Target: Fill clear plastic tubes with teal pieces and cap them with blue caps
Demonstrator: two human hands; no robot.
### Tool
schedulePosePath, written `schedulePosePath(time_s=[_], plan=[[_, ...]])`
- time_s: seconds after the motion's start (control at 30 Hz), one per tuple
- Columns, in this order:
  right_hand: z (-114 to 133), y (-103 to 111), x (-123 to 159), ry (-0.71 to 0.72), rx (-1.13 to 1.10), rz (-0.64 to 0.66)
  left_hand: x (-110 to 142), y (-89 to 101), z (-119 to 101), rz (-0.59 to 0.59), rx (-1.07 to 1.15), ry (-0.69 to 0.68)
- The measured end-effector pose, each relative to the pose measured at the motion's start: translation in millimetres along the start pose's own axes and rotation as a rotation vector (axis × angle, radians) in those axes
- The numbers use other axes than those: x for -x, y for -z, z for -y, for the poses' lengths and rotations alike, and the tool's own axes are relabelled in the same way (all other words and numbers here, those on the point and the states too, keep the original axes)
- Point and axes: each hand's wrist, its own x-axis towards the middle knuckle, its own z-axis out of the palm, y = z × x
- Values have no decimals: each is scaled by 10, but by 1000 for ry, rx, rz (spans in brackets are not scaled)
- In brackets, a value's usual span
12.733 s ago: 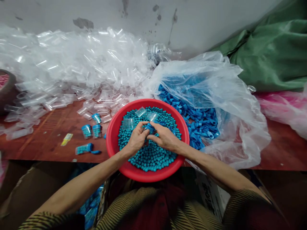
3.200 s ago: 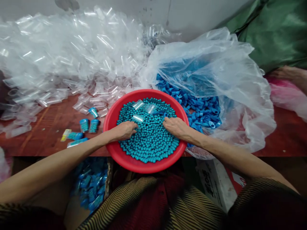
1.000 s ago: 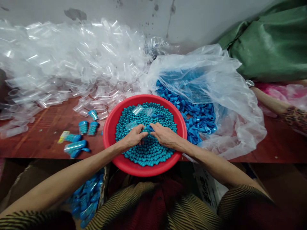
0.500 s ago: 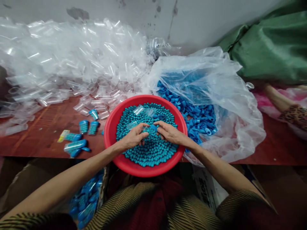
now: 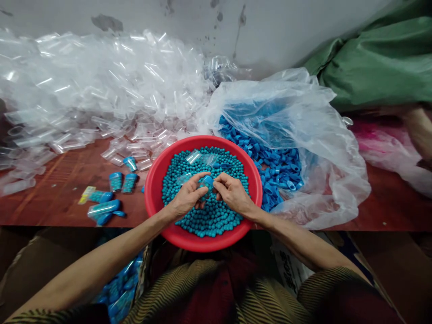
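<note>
My left hand (image 5: 188,194) grips a small clear plastic bottle (image 5: 206,184) with a blue cap, between thumb and fingers. It is over a red basin (image 5: 153,180) full of small teal balls (image 5: 209,227). Close beside the bottle, my right hand (image 5: 232,192) has its fingers curled in a pinch; whether anything is in them is hidden. On the balls lie a few clear empty bottles (image 5: 193,156) and a blue cap (image 5: 225,166).
Clear empty bottles (image 5: 101,76) are heaped at the back left. Blue caps (image 5: 270,164) spill from a plastic bag (image 5: 334,157) on the right. Several capped bottles (image 5: 129,182) lie left of the basin; more fill a box (image 5: 118,288) below. Another person's arm (image 5: 420,130) shows at far right.
The blue cap now sits on the bottle's mouth in my left hand. My right fingers have curled in tighter beside it. The other person's arm has shifted right and up.
</note>
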Motion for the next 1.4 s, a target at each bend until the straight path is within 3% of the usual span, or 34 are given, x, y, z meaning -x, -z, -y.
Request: schedulePosePath(time_s=[0.33,0.47,0.53,0.63,0.73,0.9,1.07,1.4], plan=[[-11,112,-8,102,162,173,5,-24,9,-121,-32,33],[-20,211,-102,13,-47,278,25,44,-16,-49,-52,64],[-42,235,-146,-97,-239,237,27,58,-25,-5,-84,46],[-81,216,-184,-193,-370,52,20,27,-32,-2,-131,22],[-68,167,-164,-127,-216,6,12,-34,-36,-38,-160,1],[61,63,-13,184,295,132,27,-98,-47,-80,-217,-86],[72,-59,77,189,645,187,66,-114,-61,-111,-241,-135],[89,-211,88,247,772,37,48,-163,-45,-190,-115,-93]])
